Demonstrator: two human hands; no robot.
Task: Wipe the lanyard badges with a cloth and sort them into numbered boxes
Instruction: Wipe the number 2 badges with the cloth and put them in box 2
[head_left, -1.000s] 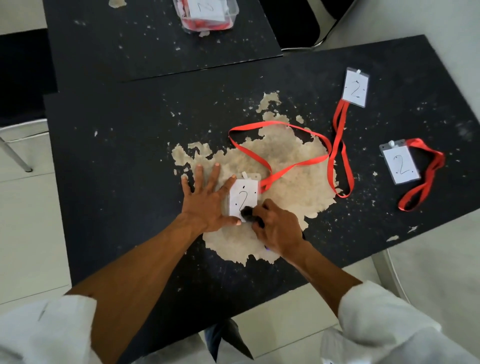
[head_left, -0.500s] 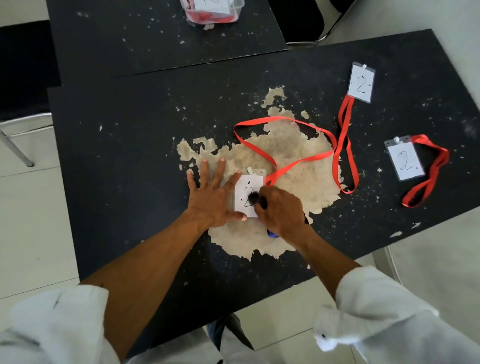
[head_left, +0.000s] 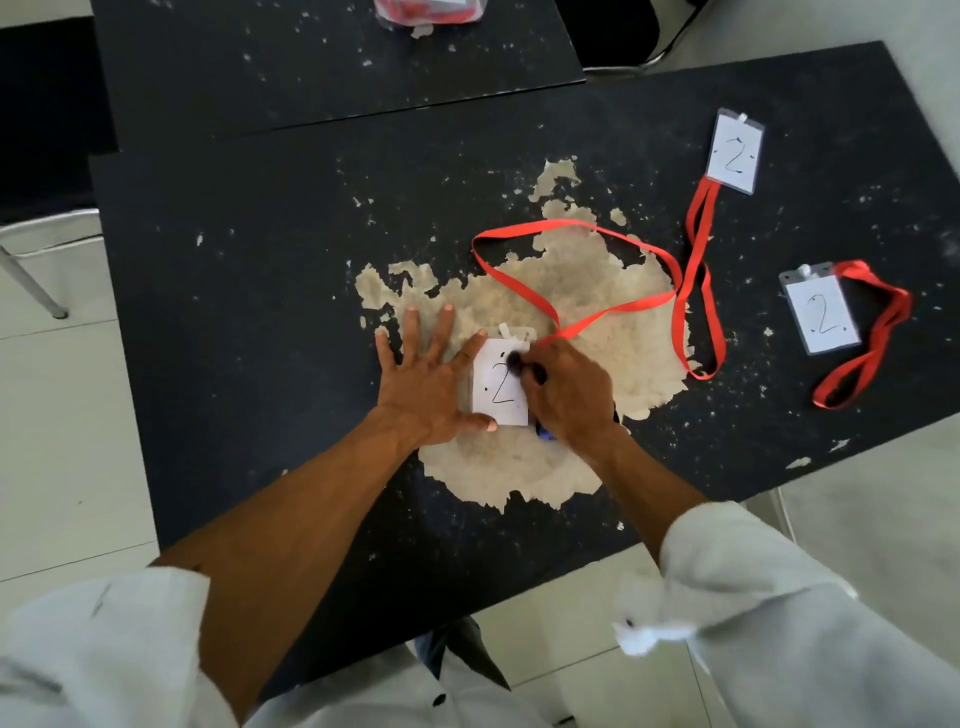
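Note:
A white badge marked "2" lies on the worn patch of the black table, its red lanyard looping off to the right. My left hand lies flat with spread fingers, thumb and forefinger pressing the badge's left edge. My right hand grips a small dark cloth and rubs it on the badge's upper right corner. Two more "2" badges lie to the right, one far and one nearer, each with a red lanyard.
A clear box holding red lanyards stands at the top edge on a second black table. A chair frame stands to the left. The near table edge runs close to my body.
My right hand has slid the cloth from the badge's lower edge up to its upper right corner. The left hand has kept pressing the badge.

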